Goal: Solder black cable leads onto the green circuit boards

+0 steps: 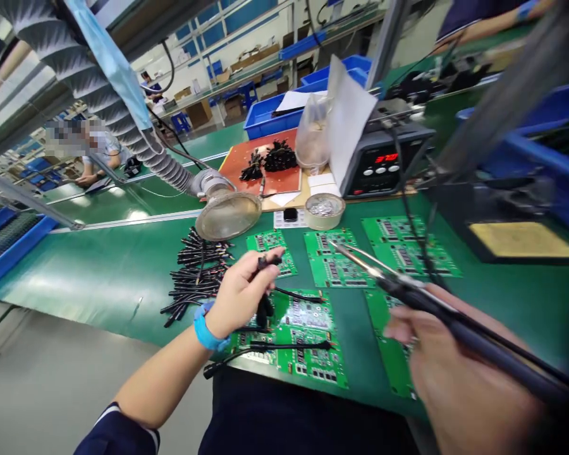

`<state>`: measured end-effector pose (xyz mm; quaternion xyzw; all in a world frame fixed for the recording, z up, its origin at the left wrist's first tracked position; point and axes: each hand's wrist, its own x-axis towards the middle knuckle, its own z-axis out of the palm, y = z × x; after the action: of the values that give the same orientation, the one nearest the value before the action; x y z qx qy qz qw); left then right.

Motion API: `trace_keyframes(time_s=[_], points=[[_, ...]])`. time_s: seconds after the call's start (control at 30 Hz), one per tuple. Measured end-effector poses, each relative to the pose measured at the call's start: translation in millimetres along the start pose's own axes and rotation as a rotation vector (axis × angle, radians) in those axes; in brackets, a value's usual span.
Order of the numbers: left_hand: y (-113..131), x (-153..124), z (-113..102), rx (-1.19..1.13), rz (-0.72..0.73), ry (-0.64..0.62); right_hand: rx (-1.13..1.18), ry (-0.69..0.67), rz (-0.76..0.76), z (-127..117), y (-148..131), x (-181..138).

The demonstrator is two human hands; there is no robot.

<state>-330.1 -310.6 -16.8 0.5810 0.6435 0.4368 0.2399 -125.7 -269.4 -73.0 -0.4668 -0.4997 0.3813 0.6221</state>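
My left hand, with a blue band on the wrist, is closed on a thin black cable piece held over a green circuit board at the table's near edge. Two more black cables lie across that board. My right hand, blurred and close to the camera, grips a black soldering iron whose metal tip points up and left toward another green board. A heap of black cable pieces lies just left of my left hand.
More green boards lie to the right. A fume hose with a round hood hangs over the table. Behind stand a roll of tape, a soldering station, a red mat, blue bins and a sponge tray. Other people work far left and upper right.
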Motion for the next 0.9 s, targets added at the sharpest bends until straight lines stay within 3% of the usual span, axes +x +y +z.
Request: trace_keyframes(time_s=[0.1, 0.2, 0.37, 0.57, 0.63, 0.73, 0.9], points=[[14.8, -0.6, 26.9, -0.265, -0.101, -0.129, 0.074, -0.069, 0.038, 11.1, -12.1, 3.5], [20.8, -1.4, 42.2, -0.308, -0.107, -0.186, 0.077, -0.138, 0.054, 18.0, -20.6, 5.1], [23.5, -5.4, 55.0, -0.179, 0.047, -0.119, 0.23, -0.203, 0.105, 17.7, -20.5, 6.5], [18.9, -12.3, 65.6, -0.159, 0.132, -0.095, 0.206, -0.294, 0.099, 9.3, -26.3, 9.7], [20.2, -14.7, 68.6, -0.149, 0.141, -0.063, 0.091, -0.259, 0.051, 8.9, -30.1, 6.2], [26.2, -17.1, 73.4, -0.149, 0.082, 0.012, -0.068, -0.091, -0.039, 13.9, -29.8, -3.4], [34.6, -16.2, 85.4, -0.49, -0.309, 0.011, 0.051, 0.149, -0.233, 28.6, -11.9, -10.6]])
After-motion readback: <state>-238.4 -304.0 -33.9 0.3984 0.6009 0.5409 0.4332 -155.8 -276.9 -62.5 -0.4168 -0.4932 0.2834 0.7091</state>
